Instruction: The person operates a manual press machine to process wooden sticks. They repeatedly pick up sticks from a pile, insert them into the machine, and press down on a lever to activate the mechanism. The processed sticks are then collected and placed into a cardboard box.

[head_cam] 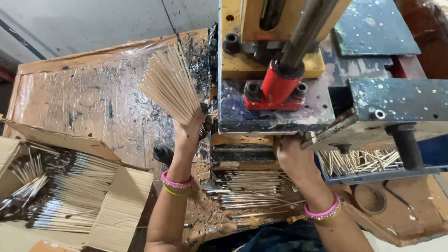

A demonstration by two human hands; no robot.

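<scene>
My left hand (pixel 189 133) grips a fanned bundle of thin pale bamboo sticks (pixel 170 84), held up over the plastic-covered bench beside the machine. My right hand (pixel 291 156) reaches under the front edge of the yellow and blue machine (pixel 270 60), its fingers hidden beneath the metal plate. Just below the machine lies a pile of dark-coated sticks (pixel 249 189) on a stained tray. Both wrists carry pink bangles.
An open cardboard box (pixel 116 205) at the lower left holds many coated sticks. A blue tray of bare sticks (pixel 359 161) sits right of my right hand. A red cylinder (pixel 277 84) and a black handle (pixel 408 144) stick out of the machine.
</scene>
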